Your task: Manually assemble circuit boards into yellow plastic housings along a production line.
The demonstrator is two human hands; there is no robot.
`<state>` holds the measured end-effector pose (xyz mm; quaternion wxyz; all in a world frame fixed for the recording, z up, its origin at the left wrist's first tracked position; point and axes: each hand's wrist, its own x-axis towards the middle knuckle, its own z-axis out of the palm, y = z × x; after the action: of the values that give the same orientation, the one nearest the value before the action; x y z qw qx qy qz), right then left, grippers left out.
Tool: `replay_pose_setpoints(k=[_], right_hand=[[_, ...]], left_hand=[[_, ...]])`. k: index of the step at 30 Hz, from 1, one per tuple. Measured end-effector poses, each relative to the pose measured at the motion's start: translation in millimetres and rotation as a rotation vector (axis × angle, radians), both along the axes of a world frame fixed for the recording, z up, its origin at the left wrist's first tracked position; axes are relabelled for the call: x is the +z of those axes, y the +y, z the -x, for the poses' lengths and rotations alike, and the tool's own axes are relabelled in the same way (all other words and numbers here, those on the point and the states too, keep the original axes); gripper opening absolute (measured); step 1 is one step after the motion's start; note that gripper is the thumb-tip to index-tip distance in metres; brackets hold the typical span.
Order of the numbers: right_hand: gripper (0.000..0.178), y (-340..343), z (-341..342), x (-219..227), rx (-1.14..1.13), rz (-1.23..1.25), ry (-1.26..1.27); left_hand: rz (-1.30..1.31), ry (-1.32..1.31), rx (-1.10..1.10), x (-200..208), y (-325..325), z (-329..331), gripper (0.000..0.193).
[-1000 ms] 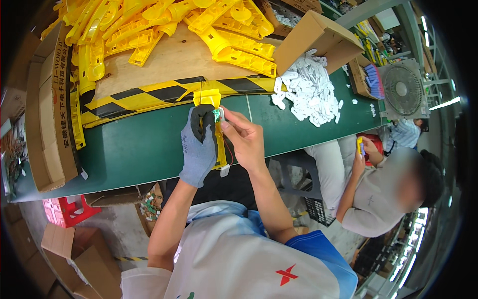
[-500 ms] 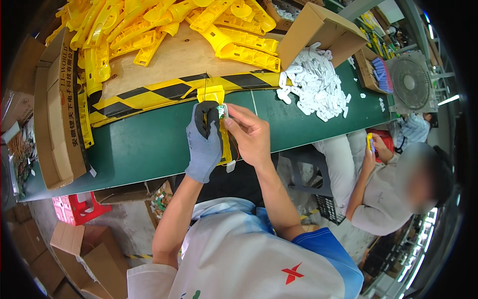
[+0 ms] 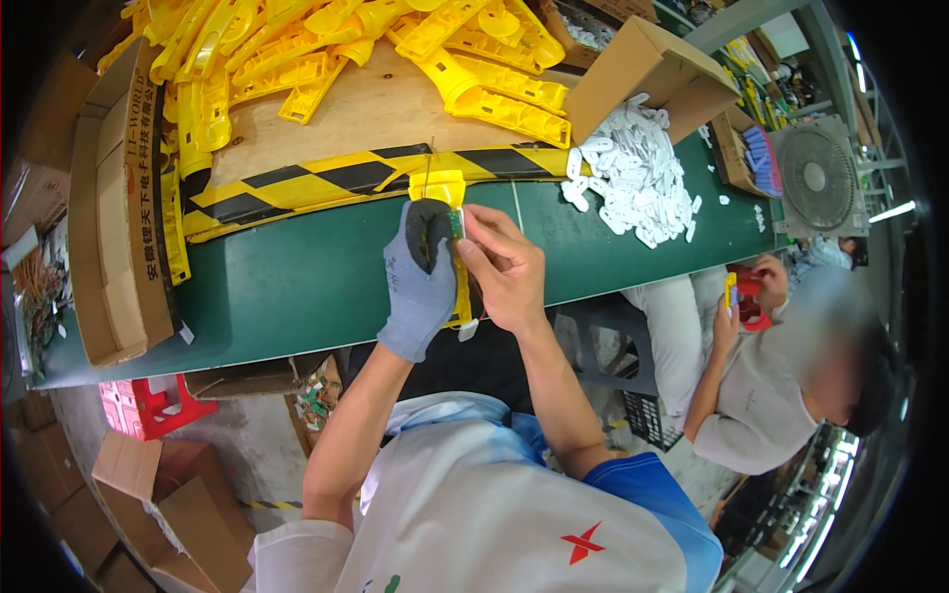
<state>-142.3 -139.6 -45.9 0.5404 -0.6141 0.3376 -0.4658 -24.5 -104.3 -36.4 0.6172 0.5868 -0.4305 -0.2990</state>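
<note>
My left hand (image 3: 420,287), in a grey-blue glove with dark fingers, is closed round a long yellow plastic housing (image 3: 462,301) held upright at the table's front edge. My bare right hand (image 3: 509,275) pinches a small green circuit board with a white edge (image 3: 457,224) against the housing's right side. The fingers partly cover the board, so whether it is seated inside I cannot tell. A thin dark wire (image 3: 428,168) stands up above the gloved fingers. Below the hands, a small white connector (image 3: 469,330) hangs beside the housing's lower end.
Yellow housings (image 3: 326,59) heap on a wooden board behind a black-and-yellow striped edge (image 3: 326,180). White plastic parts (image 3: 638,178) spill from a carton (image 3: 652,64) on the green table (image 3: 287,287). A long carton (image 3: 124,208) stands left. A co-worker (image 3: 751,395) sits right, holding a yellow piece.
The table and its things sit slightly further right in view, along with both my hands. The circuit board shows more edge-on. The co-worker's far hand has risen from the yellow piece.
</note>
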Motion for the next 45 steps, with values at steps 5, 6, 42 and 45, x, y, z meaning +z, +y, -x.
replay_pose_setpoints(k=[5, 6, 42, 45], right_hand=[[0.035, 0, 2, 4, -0.02, 0.065, 0.005], [0.036, 0, 4, 8, -0.04, 0.083, 0.019], [0.033, -101, 212, 48, -0.678, 0.541, 0.12], [0.048, 33, 54, 140, 0.251, 0.413, -0.622]], left_hand=[[0.052, -0.056, 0.001, 2, -2, 3, 0.019], [0.061, -0.062, -0.012, 2, -2, 3, 0.019], [-0.277, -1.039, 0.39, -4, 149, -107, 0.046], [-0.22, -1.064, 0.358, -6, 137, -105, 0.046]])
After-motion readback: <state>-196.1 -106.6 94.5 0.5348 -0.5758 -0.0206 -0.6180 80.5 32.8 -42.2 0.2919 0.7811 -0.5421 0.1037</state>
